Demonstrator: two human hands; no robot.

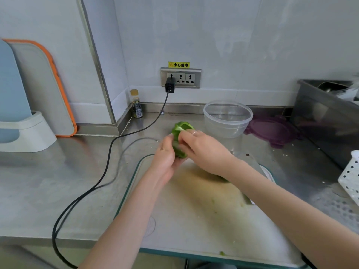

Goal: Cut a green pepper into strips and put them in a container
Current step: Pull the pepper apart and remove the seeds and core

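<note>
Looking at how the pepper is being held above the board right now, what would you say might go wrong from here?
1. Both the left hand and right hand work the green pepper in mid-air, so it, or seeds from it, could drop past the cutting board onto the counter.
2. The black cable trails beside the board; an elbow might snag it.
3. The clear container sits beyond the board, so strips could spill on the way.

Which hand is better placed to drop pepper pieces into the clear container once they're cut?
The right hand, probably. The clear container stands at the back right of the cutting board, just beyond that hand. The left hand grips the green pepper farther away.
</note>
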